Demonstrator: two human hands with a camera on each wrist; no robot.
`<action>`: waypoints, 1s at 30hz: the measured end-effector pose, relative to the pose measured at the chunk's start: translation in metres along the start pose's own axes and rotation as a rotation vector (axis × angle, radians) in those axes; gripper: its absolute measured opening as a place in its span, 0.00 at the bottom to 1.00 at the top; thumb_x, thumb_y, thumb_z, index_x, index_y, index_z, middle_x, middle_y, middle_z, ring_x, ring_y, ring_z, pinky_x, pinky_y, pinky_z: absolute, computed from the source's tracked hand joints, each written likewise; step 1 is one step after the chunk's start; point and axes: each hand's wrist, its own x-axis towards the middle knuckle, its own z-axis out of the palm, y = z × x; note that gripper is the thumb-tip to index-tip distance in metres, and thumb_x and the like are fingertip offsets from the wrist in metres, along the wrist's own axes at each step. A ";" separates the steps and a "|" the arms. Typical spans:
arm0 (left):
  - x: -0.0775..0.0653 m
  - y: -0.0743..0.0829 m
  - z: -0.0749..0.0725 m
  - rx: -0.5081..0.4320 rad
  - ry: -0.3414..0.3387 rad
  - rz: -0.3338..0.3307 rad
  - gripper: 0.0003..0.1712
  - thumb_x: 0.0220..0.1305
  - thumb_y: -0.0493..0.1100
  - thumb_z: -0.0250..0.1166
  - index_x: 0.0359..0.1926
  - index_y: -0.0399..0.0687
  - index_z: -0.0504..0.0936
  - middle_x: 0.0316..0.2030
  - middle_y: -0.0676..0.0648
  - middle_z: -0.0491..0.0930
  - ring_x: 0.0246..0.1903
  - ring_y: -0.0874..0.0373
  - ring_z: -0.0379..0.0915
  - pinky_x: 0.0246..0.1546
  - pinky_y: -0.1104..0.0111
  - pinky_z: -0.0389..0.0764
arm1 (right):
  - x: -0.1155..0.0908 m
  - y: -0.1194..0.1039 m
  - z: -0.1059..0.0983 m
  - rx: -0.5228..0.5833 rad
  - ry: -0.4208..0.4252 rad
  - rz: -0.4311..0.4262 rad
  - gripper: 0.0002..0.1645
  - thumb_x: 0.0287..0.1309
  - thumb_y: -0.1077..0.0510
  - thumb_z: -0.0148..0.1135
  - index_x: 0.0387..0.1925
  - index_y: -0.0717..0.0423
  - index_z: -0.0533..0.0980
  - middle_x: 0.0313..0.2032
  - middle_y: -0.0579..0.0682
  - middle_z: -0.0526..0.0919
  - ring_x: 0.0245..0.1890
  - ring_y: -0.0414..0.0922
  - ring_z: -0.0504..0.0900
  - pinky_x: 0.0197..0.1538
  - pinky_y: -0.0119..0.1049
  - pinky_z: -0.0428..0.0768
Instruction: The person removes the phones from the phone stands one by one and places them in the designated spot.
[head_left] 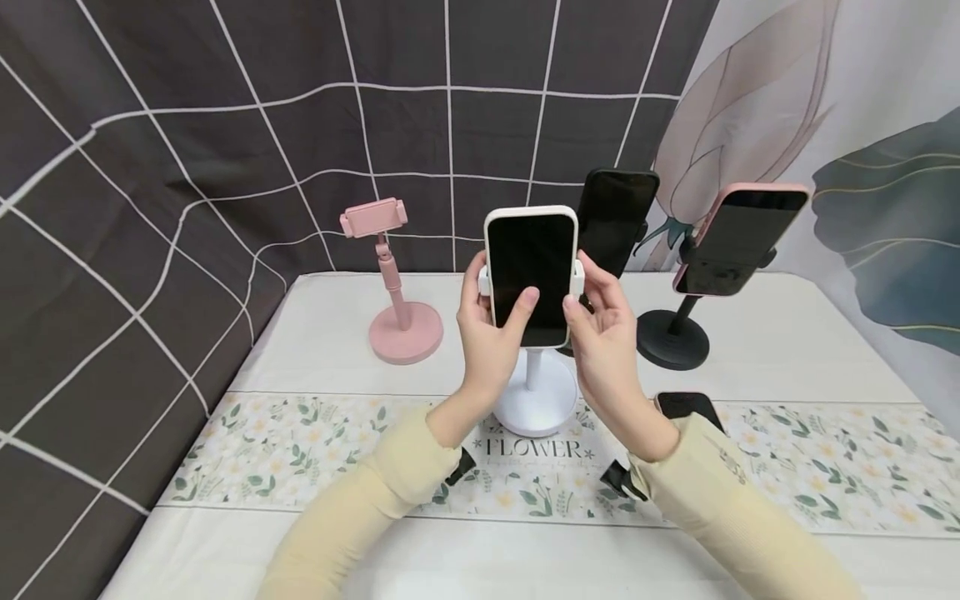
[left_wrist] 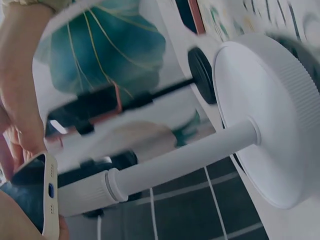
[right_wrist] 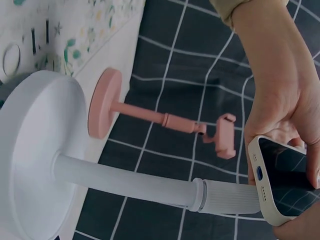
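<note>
A white-edged smartphone sits upright, screen toward me, at the top of a white phone stand. White clamp ends show at both of its sides. My left hand grips the phone's left side, thumb laid over the screen and fingers wrapped behind. On the other side my right hand holds it, thumb at the lower right edge and fingers by the clamp. The wrist views show the phone's bottom edge above the stand's ribbed pole. Fingers behind the phone are partly hidden.
At the left stands a pink phone stand with no phone. Behind and right are a black phone and a pink phone, each on a stand. Another phone lies near my right wrist, on the table with a floral runner.
</note>
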 end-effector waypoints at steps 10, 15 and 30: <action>-0.025 0.006 0.012 0.019 -0.017 -0.025 0.35 0.53 0.34 0.62 0.62 0.43 0.58 0.34 0.31 0.77 0.29 0.52 0.76 0.29 0.57 0.83 | -0.025 -0.014 -0.014 0.012 -0.001 -0.014 0.27 0.54 0.75 0.48 0.56 0.58 0.66 0.52 0.49 0.71 0.52 0.46 0.70 0.50 0.25 0.75; -0.031 0.002 0.012 0.042 -0.012 -0.024 0.35 0.53 0.33 0.62 0.62 0.42 0.59 0.32 0.31 0.77 0.27 0.53 0.75 0.27 0.67 0.82 | -0.029 -0.007 -0.020 -0.037 -0.002 -0.057 0.27 0.55 0.77 0.45 0.56 0.59 0.65 0.54 0.48 0.70 0.54 0.46 0.69 0.53 0.25 0.73; -0.030 -0.002 0.013 -0.039 -0.081 -0.058 0.34 0.56 0.34 0.59 0.63 0.47 0.57 0.43 0.31 0.76 0.36 0.53 0.76 0.37 0.52 0.81 | -0.026 -0.004 -0.034 -0.195 -0.037 -0.074 0.27 0.56 0.76 0.45 0.56 0.58 0.63 0.56 0.45 0.68 0.55 0.44 0.68 0.52 0.22 0.72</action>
